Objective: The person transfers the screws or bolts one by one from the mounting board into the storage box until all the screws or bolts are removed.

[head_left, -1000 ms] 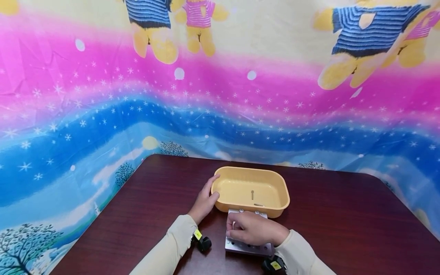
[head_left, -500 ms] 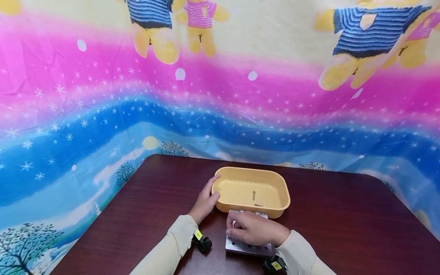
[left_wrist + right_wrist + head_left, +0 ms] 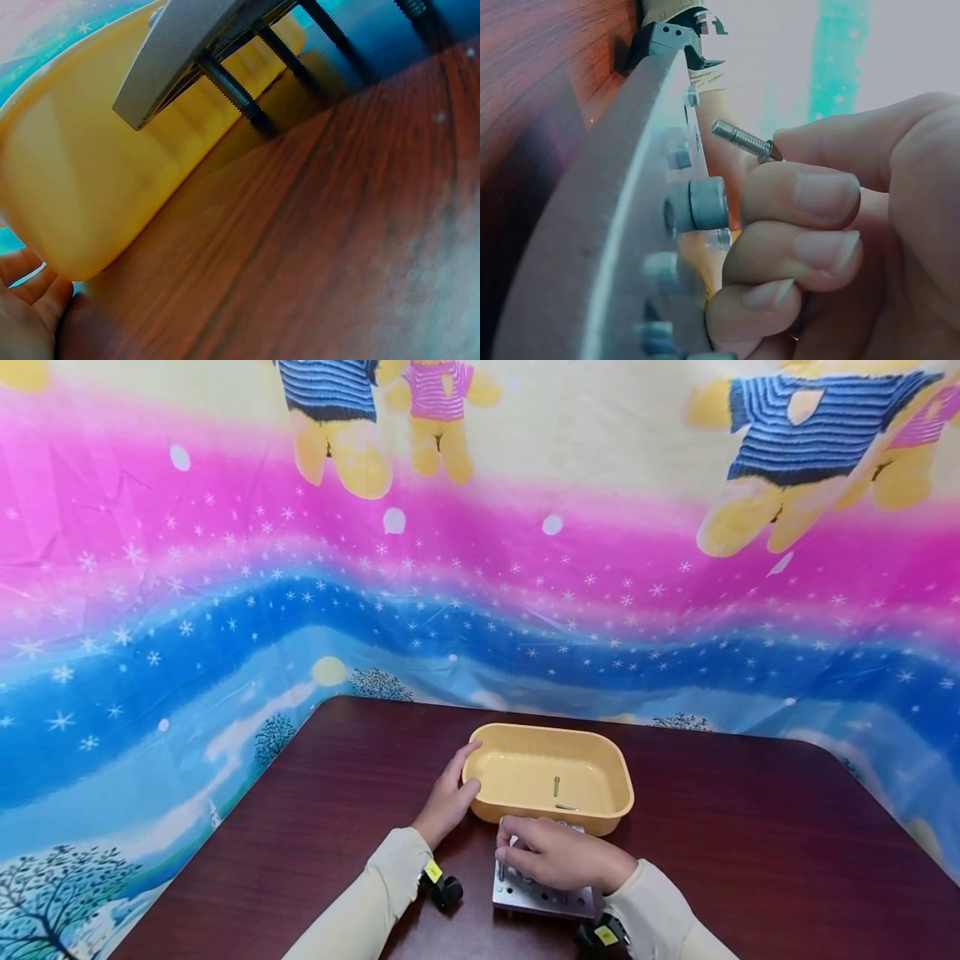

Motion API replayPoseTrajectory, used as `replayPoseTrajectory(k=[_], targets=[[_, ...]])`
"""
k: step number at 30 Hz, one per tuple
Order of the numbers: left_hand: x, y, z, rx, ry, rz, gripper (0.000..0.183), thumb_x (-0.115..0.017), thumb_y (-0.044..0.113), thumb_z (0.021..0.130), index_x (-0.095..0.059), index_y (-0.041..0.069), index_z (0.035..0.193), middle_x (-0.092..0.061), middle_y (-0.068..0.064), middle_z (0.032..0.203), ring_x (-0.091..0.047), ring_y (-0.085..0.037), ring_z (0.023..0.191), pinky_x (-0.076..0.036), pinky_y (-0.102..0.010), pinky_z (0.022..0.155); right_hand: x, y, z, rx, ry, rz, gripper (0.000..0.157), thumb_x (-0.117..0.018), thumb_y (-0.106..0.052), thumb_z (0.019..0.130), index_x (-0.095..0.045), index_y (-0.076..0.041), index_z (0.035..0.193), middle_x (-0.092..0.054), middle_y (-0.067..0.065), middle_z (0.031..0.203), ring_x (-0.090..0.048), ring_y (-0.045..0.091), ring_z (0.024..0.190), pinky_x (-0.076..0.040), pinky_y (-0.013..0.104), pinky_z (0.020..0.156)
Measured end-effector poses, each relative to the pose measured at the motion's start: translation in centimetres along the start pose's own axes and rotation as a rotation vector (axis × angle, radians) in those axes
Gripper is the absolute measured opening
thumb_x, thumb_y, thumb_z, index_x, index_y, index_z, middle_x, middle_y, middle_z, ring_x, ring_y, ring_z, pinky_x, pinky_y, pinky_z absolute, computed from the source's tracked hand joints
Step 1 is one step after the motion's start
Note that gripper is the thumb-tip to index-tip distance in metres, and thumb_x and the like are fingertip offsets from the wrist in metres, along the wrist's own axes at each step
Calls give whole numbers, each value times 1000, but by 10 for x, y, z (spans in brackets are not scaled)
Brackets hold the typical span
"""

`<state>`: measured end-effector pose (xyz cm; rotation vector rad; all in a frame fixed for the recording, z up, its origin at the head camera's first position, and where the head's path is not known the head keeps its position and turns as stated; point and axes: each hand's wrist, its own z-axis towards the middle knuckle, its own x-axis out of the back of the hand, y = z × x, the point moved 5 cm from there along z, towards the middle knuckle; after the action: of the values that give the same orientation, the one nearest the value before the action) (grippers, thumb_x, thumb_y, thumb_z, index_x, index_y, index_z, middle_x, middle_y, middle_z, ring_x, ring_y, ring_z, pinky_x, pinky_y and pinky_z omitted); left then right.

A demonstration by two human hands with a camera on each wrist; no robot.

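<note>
My left hand [image 3: 444, 803] holds the left end of a yellow plastic tray [image 3: 486, 808], thumb at the near rim and fingers along the end. Between thumb and fingertips, my right hand [image 3: 566, 853] pinches a small threaded screw [image 3: 741, 138], its bare end pointing out over a metal plate [image 3: 542, 903]. Holes and several bolt heads [image 3: 707, 204] dot the plate's top face. In the left wrist view, threaded shanks [image 3: 229, 88] stick out below the plate. The right hand hides much of the plate in the head view.
Two loose screws lie inside the tray, one screw [image 3: 557, 787] mid-floor and another screw [image 3: 567, 807] near the front wall. All stands on a dark red wooden table [image 3: 720, 827]. A printed cloth [image 3: 480, 568] hangs behind. Each wrist wears a black camera [image 3: 447, 892].
My right hand has shifted slightly, and the pinched screw now shows below its fingertips over the plate's left side. The left hand and tray have stayed in place.
</note>
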<state>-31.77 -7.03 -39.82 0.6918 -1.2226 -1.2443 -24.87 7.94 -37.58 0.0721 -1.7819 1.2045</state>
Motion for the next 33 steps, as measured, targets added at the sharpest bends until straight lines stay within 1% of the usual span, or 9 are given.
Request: replayPoseTrajectory(k=[7, 10, 13, 17, 21, 24, 28, 30, 33], targets=[[1, -2, 1, 2, 6, 3, 60, -46, 2, 89, -37, 8, 147, -35, -15, 151, -37, -35, 133, -32, -48, 103, 3, 1, 1, 13, 32, -12, 16, -45, -29, 102, -54, -20, 93, -52, -12, 71, -47, 1, 58, -42, 22, 55], [1, -1, 1, -4, 4, 0, 60, -46, 2, 89, -37, 8, 147, -34, -15, 151, -38, -35, 132, -33, -49, 102, 5, 1, 1, 24, 50, -9, 16, -45, -28, 102, -54, -19, 92, -53, -11, 72, -48, 1, 59, -42, 22, 56], [1, 0, 1, -8, -2, -6, 59, -45, 1, 89, -37, 7, 148, -33, -17, 151, -36, -37, 132, -32, -51, 103, 7, 4, 0, 2, 47, 38, 18, -44, -28, 102, -55, -17, 93, -53, -9, 70, -46, 2, 57, -41, 22, 53], [0, 1, 1, -14, -5, -10, 60, -45, 1, 88, -37, 6, 147, -33, -18, 151, -35, -36, 134, -31, -53, 104, 13, 11, -3, -40, 68, 88, 19, -44, -30, 102, -56, -16, 96, -52, -7, 68, -45, 5, 55, -39, 24, 53], [-1, -3, 3, -16, -7, -9, 60, -46, 0, 88, -36, 5, 147, -34, -17, 151, -35, -36, 134, -31, -52, 105, 18, 13, -2, -42, 113, 89, 19, -46, -30, 102, -56, -16, 96, -51, -6, 67, -46, 5, 57, -40, 24, 54], [-3, -16, 9, -8, -3, -14, 61, -46, 0, 88, -36, 7, 148, -33, -15, 152, -33, -35, 136, -30, -52, 105, 22, 13, -3, -50, 135, 97, 20, -45, -31, 102, -56, -15, 97, -49, -6, 65, -45, 5, 54, -40, 24, 52], [-6, -37, 16, 0, 12, -6, 62, -47, 3, 89, -36, 14, 149, -33, -9, 153, -34, -30, 136, -30, -51, 105, 27, 14, -5, -78, 177, 102, 19, -46, -29, 102, -56, -13, 98, -47, -5, 61, -43, 7, 51, -39, 25, 49], [-7, -42, 17, 1, 18, 1, 62, -47, 4, 88, -37, 19, 148, -33, -5, 153, -35, -26, 136, -31, -49, 104, 31, 16, -7, -100, 211, 101, 18, -48, -27, 101, -56, -11, 97, -49, -2, 60, -45, 9, 51, -40, 27, 49], [-6, -44, 18, -4, 27, 5, 63, -47, 6, 87, -39, 22, 147, -35, -3, 152, -36, -21, 134, -31, -46, 104, 36, 20, -9, -144, 250, 93, 19, -49, -26, 101, -56, -9, 96, -55, 4, 65, -51, 15, 56, -43, 30, 51]])
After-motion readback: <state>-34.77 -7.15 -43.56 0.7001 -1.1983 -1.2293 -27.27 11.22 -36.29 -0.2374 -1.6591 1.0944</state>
